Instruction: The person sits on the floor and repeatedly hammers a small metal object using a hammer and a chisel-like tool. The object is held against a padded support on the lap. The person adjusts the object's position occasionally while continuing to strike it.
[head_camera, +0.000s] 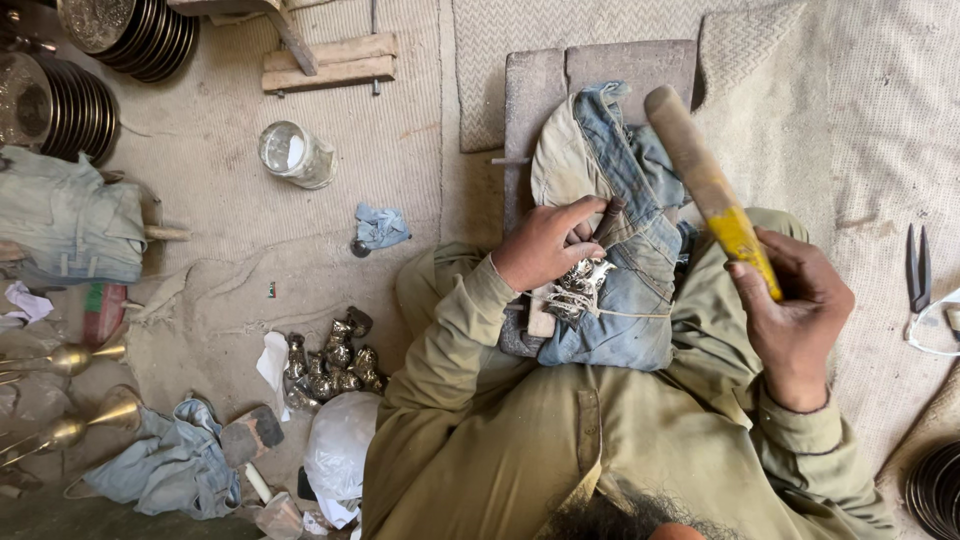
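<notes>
My left hand (545, 243) grips a short dark metal punch (608, 220) and presses its tip onto a small shiny silver ornament (578, 283). The ornament lies on a blue denim cloth (625, 300) draped over a grey stone block (535, 85) between my knees. My right hand (795, 320) is raised to the right, closed around the yellow-taped end of a wooden mallet handle (705, 180) that slants up and left above the cloth. A string runs across the cloth under the ornament.
A pile of small silver ornaments (330, 365) lies on the floor mat at left, beside a white plastic bag (340, 450). A glass jar (295, 153), stacked metal plates (85, 110), brass goblets (70, 360), rags and wooden blocks (330, 62) surround it. Shears (918, 270) lie at right.
</notes>
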